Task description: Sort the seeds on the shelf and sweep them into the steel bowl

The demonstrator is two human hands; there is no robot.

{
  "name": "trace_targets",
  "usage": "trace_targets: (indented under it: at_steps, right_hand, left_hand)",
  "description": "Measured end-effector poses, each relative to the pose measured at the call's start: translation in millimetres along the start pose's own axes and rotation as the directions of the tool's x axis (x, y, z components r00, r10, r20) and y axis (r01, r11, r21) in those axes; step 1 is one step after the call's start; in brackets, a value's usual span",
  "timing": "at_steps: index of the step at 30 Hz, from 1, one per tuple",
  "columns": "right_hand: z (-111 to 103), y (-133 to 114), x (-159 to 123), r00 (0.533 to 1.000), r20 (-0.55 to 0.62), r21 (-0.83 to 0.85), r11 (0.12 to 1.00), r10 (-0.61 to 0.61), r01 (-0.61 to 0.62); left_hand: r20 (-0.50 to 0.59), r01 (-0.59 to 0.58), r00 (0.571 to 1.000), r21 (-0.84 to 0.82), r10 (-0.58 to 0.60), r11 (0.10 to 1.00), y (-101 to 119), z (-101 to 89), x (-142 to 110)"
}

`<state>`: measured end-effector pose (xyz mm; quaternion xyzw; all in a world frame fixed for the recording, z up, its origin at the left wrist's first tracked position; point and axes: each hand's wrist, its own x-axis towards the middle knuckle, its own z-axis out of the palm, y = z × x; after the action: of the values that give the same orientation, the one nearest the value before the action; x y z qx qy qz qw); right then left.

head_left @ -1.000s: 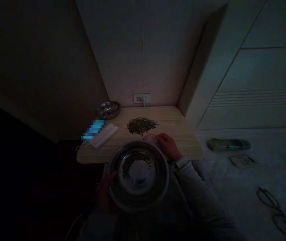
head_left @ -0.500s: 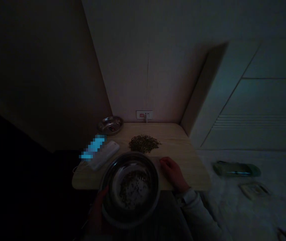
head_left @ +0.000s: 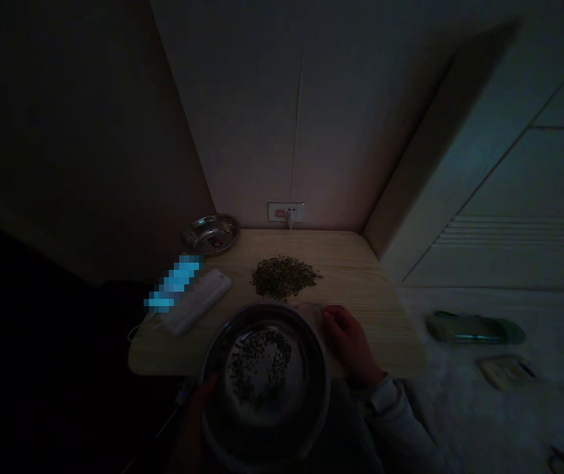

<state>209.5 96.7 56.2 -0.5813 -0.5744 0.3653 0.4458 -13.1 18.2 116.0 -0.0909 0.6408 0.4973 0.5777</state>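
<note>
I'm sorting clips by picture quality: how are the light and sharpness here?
Head view: very dim, the lower left nearly black, the left hand mostly lost in shadow; head view: the bright blue patch pixelated, the grains in the large bowl soft-edged; head view: faint glints on the small dish.

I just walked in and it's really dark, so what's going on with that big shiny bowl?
A person's left hand holds the big metal bowl by its side, with small dark bits scattered inside. The right hand is beside it, fingers curled; it's too dim to tell what they hold. A pile of similar bits lies on the table, and a smaller metal bowl sits at the back left.
</note>
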Motion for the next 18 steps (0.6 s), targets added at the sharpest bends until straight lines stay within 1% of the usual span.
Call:
trace_targets:
  at_steps: [1,2,6,9,12,15,18]
  right_hand:
    - [0,0,0,1.000,-0.015,-0.002,1.000,0.005,-0.005]
    - [0,0,0,1.000,-0.027,-0.003,1.000,0.015,-0.015]
    - [-1,-2,0,0.996,-0.057,0.039,0.997,0.073,-0.071]
    - [0,-2,-1,0.994,-0.049,0.101,0.991,0.097,-0.092]
    - [0,-2,0,0.993,-0.056,0.113,0.989,0.102,-0.095]
    - [0,-2,0,0.993,-0.078,0.068,0.994,0.090,-0.085]
    - [-1,-2,0,0.992,-0.098,0.038,0.996,0.083,-0.079]
  left_hand:
    - [-0.006,-0.001,1.000,0.010,0.001,1.000,-1,-1.6,2]
    - [-0.003,-0.028,1.000,0.003,0.028,1.000,-2,-3.2,5]
    - [0.092,-0.117,0.988,-0.094,0.125,0.989,-6,-6.1,15]
    - [0.138,-0.153,0.976,-0.134,0.171,0.979,-10,-4.0,13]
    - [0.163,-0.187,0.963,-0.177,0.216,0.966,-11,-0.5,8]
    - [0.189,-0.212,0.948,-0.229,0.257,0.950,-7,3.1,6]
    - [0.219,-0.231,0.928,-0.296,0.301,0.927,2,5.8,7]
